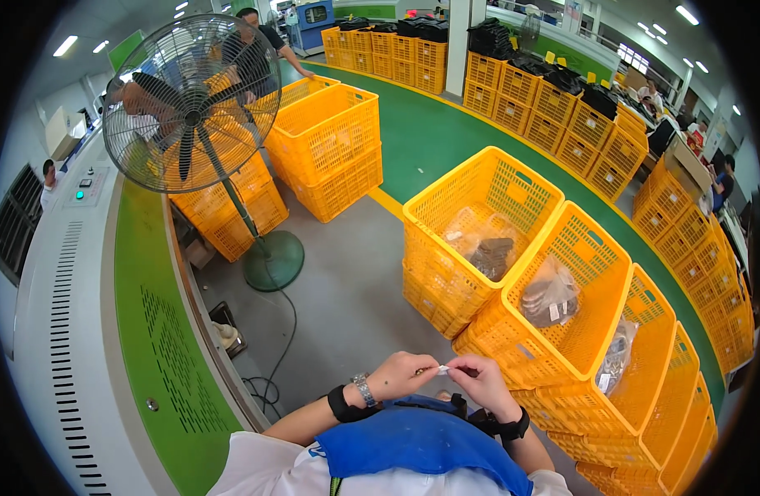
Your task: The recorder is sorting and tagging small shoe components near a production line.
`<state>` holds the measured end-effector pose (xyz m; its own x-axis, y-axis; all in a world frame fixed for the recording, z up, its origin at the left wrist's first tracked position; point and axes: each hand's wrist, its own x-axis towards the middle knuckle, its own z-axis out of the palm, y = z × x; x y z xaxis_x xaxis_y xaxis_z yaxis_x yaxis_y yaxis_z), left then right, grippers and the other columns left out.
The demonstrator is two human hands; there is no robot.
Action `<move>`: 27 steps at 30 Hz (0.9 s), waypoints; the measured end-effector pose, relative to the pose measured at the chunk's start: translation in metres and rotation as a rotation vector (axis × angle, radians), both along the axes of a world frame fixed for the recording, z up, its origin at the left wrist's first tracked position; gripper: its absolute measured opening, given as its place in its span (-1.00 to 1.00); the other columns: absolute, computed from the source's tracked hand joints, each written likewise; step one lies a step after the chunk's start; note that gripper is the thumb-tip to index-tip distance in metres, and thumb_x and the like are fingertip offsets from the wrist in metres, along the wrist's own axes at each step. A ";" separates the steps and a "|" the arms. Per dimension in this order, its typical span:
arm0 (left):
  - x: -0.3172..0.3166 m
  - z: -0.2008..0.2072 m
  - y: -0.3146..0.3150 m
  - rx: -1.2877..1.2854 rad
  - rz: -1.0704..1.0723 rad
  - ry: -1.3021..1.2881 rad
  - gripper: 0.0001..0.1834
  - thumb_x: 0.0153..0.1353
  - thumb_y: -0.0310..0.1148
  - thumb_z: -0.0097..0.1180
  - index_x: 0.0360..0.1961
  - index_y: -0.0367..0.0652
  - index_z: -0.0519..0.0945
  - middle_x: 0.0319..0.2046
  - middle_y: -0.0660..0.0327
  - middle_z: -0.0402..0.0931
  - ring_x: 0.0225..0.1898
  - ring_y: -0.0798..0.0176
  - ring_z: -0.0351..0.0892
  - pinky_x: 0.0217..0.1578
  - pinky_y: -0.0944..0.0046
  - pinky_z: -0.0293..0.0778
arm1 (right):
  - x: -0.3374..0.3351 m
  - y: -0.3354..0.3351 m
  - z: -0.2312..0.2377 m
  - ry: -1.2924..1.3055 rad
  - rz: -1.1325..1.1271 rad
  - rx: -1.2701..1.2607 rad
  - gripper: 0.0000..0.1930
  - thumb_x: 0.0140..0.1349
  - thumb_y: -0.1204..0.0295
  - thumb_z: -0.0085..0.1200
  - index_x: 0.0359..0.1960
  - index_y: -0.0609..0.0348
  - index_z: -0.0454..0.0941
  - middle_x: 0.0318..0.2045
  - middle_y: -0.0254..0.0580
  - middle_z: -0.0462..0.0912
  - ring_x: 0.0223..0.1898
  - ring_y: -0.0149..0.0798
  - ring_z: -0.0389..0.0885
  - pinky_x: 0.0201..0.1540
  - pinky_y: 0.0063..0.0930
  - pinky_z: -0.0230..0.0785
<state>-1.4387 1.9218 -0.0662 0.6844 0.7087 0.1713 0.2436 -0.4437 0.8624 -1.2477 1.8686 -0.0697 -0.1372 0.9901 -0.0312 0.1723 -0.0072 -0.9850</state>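
Observation:
In front of my blue apron, my left hand and my right hand meet fingertip to fingertip. Both pinch a small white piece between them, too small to make out its kind. Just beyond my right hand stands a yellow plastic crate with a clear bag of dark flat pieces inside. Another yellow crate, farther off, holds a plastic bag with dark grey contents. A third bag lies in the crate to the right.
A pedestal fan on a round green base stands at left, its cable trailing over the grey floor. A green-and-white machine lines my left side. Stacked crates and a person are beyond.

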 end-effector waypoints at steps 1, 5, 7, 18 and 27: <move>0.003 -0.001 0.001 0.021 -0.015 -0.002 -0.84 0.14 -0.33 0.01 -0.41 -0.18 0.55 -0.68 0.10 0.45 -0.66 0.10 0.46 -0.60 0.25 0.35 | 0.003 -0.002 -0.001 0.008 -0.006 -0.022 -0.90 0.09 0.55 0.07 -0.35 0.28 0.55 -0.48 -0.29 0.53 -0.47 -0.49 0.47 -0.40 -0.65 0.32; 0.010 -0.009 0.003 0.051 -0.013 -0.006 -0.85 0.14 -0.33 0.01 -0.41 -0.18 0.54 -0.66 0.08 0.46 -0.64 0.06 0.47 -0.60 0.24 0.36 | 0.009 -0.004 -0.001 -0.010 -0.020 -0.027 -0.89 0.10 0.54 0.07 -0.34 0.28 0.55 -0.49 -0.31 0.52 -0.48 -0.50 0.45 -0.42 -0.66 0.30; 0.013 -0.011 0.003 0.052 -0.012 -0.040 -0.85 0.14 -0.34 0.01 -0.40 -0.17 0.54 -0.63 0.06 0.46 -0.62 0.03 0.47 -0.59 0.22 0.36 | 0.013 -0.002 0.001 -0.009 -0.014 -0.048 -0.90 0.09 0.55 0.07 -0.34 0.29 0.55 -0.49 -0.31 0.52 -0.48 -0.50 0.45 -0.42 -0.66 0.30; 0.022 -0.008 0.008 0.053 0.022 -0.015 -0.85 0.14 -0.34 0.00 -0.38 -0.18 0.54 -0.59 0.04 0.47 -0.57 0.00 0.48 -0.54 0.20 0.38 | 0.023 0.011 0.005 0.030 0.010 -0.049 -0.90 0.10 0.57 0.06 -0.35 0.32 0.54 -0.46 -0.30 0.55 -0.44 -0.51 0.48 -0.39 -0.67 0.33; 0.023 -0.009 0.007 0.052 0.040 -0.013 -0.83 0.15 -0.32 -0.01 -0.35 -0.17 0.55 -0.56 0.05 0.50 -0.54 0.01 0.50 -0.51 0.20 0.40 | 0.024 0.012 0.004 0.045 -0.033 -0.087 -0.90 0.07 0.60 0.06 -0.35 0.32 0.55 -0.48 -0.30 0.54 -0.46 -0.51 0.46 -0.40 -0.68 0.31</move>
<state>-1.4159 1.9290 -0.0753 0.6535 0.7251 0.2172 0.2505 -0.4779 0.8419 -1.2242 1.8803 -0.0657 -0.1078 0.9879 -0.1116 0.1261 -0.0978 -0.9872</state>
